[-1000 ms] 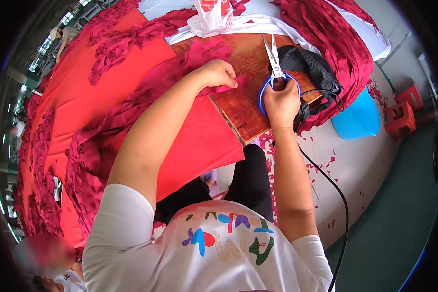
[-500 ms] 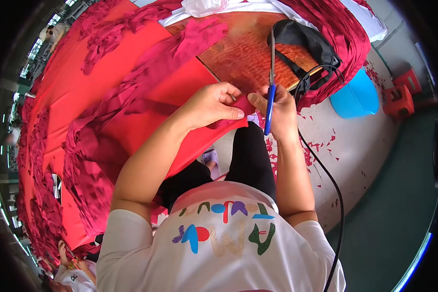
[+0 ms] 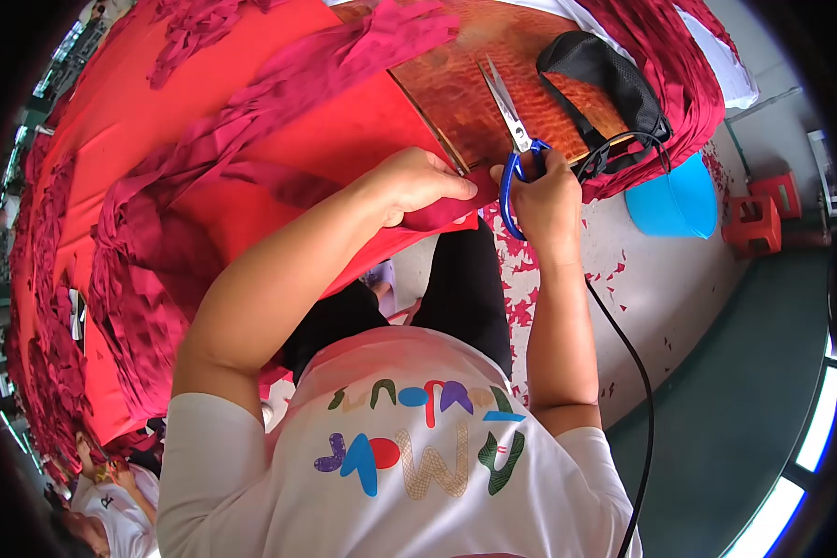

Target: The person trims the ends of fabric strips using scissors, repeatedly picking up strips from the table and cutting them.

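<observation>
My left hand (image 3: 420, 186) pinches the edge of a dark red cloth strip (image 3: 446, 212) near the table corner. Just to its right, my right hand (image 3: 547, 206) is wrapped round the blue handles of the scissors (image 3: 521, 144). The silver blades point up and away over the brown wooden tabletop (image 3: 474, 56), slightly apart. More dark red strips (image 3: 279, 98) trail from the left across bright red cloth (image 3: 330, 130).
A black bag (image 3: 604, 74) with a cable (image 3: 644, 372) lies on the table's right side. Beyond it stand a blue bucket (image 3: 674, 200) and red stools (image 3: 753, 226). Cloth scraps litter the floor. Another person (image 3: 116, 511) is at lower left.
Both hands have come toward the table's near corner. My left hand has taken hold of the dark red cloth. The scissors turned edge-on, then tilted back with their blades pointing up and left.
</observation>
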Action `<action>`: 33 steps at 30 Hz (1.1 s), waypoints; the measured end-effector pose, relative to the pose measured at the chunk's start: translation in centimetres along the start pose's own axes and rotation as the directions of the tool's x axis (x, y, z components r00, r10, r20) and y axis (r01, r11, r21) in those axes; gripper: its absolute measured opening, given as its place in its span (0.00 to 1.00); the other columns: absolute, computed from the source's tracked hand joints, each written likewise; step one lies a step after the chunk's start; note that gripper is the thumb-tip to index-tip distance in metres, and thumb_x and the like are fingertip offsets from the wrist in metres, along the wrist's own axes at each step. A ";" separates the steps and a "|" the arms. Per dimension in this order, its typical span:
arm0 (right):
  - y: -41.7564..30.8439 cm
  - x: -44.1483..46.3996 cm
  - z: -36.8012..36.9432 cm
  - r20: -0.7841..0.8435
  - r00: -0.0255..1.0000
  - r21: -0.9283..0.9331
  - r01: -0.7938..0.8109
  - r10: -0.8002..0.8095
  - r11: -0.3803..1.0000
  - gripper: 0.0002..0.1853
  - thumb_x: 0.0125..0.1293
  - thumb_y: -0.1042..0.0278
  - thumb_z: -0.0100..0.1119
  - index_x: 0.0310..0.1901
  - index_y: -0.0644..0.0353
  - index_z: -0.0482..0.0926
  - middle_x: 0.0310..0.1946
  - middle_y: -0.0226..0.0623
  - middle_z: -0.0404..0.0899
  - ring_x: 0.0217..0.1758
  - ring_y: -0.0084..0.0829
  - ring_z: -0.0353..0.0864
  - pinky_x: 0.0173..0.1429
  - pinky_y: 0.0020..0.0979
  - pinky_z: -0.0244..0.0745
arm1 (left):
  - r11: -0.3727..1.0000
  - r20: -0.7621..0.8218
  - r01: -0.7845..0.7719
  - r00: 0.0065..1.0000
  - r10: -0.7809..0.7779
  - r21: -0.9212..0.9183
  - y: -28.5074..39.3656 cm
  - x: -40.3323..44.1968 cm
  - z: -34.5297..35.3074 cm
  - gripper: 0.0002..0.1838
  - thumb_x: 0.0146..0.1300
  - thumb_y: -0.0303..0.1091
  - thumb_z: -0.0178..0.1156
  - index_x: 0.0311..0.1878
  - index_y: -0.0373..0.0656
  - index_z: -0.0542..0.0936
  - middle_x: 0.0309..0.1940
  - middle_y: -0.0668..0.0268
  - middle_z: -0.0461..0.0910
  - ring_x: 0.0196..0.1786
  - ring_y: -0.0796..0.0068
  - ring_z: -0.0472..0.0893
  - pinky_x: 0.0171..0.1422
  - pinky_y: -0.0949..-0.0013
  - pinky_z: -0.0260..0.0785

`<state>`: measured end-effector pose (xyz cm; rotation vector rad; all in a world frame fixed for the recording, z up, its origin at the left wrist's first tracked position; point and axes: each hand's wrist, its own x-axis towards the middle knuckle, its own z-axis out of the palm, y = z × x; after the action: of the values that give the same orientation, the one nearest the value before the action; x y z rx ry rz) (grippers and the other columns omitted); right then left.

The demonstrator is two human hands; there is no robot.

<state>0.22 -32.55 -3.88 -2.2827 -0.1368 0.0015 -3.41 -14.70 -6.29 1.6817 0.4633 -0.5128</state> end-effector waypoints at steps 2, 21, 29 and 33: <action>0.1 0.4 0.4 -0.010 1.000 -0.033 0.012 -0.012 0.999 0.19 0.52 0.61 0.72 0.38 0.66 0.77 0.29 0.43 0.83 0.33 0.40 0.85 0.40 0.36 0.77 | 0.996 0.033 -0.015 0.999 0.018 -0.089 -0.2 0.1 0.0 0.13 0.59 0.35 0.68 0.39 0.33 0.83 0.35 0.58 0.85 0.37 0.72 0.83 0.48 0.68 0.73; 3.0 -0.1 0.1 -0.078 0.996 0.310 -0.015 0.041 0.951 0.19 0.50 0.63 0.77 0.31 0.66 0.76 0.22 0.33 0.78 0.24 0.22 0.74 0.31 0.28 0.72 | 0.994 -0.017 -0.095 0.995 0.096 0.061 0.9 0.8 0.1 0.16 0.51 0.38 0.71 0.38 0.34 0.85 0.39 0.53 0.85 0.46 0.68 0.82 0.52 0.67 0.70; 0.8 -1.7 1.1 -0.092 0.992 0.057 -0.079 0.084 0.995 0.27 0.46 0.54 0.79 0.33 0.68 0.73 0.24 0.46 0.80 0.25 0.40 0.81 0.35 0.36 0.76 | 0.997 0.050 -0.068 0.996 0.070 -0.039 -0.1 1.8 -0.1 0.16 0.52 0.38 0.70 0.36 0.33 0.84 0.35 0.56 0.85 0.40 0.70 0.82 0.49 0.69 0.71; 0.7 -1.6 0.8 -0.058 0.995 0.028 -0.081 0.082 0.996 0.28 0.47 0.55 0.78 0.34 0.70 0.73 0.28 0.54 0.82 0.31 0.46 0.84 0.37 0.38 0.76 | 0.999 0.076 -0.027 0.997 0.030 -0.044 1.4 0.5 0.0 0.11 0.60 0.35 0.66 0.37 0.34 0.84 0.29 0.57 0.85 0.30 0.72 0.83 0.38 0.72 0.74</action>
<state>-1.30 -32.56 -4.95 -2.2583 -0.0124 -0.0213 -2.21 -14.90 -5.39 1.6196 0.3913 -0.5406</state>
